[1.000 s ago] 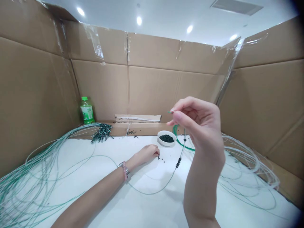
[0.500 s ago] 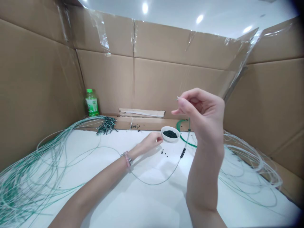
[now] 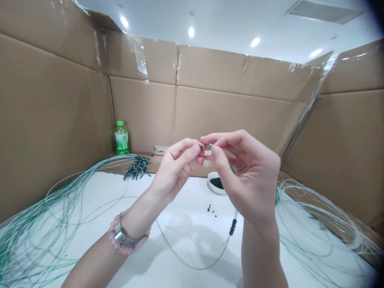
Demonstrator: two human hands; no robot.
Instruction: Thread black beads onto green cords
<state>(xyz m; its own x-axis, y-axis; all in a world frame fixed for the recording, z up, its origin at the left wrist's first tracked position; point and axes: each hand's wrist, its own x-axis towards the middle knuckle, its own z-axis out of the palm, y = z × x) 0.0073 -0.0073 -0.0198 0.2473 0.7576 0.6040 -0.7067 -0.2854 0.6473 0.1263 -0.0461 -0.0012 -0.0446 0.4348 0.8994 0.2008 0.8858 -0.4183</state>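
Note:
Both hands are raised in front of me, fingertips meeting. My right hand pinches the tip of a thin green line that hangs down and loops over the white table. My left hand pinches a tiny dark bead right against that tip. Several dark beads sit strung together lower on the hanging line. Behind the hands stands a small white bowl of dark beads, with a few loose beads on the table in front of it.
Cardboard walls enclose the white table. Green lines pile up at left, pale lines at right. A green bottle stands in the back left corner beside a bundle of dark-tipped line ends.
My left hand has lifted from the table near the bowl up to the right hand's fingertips, bringing a bead to the line's tip. The right hand stayed raised.

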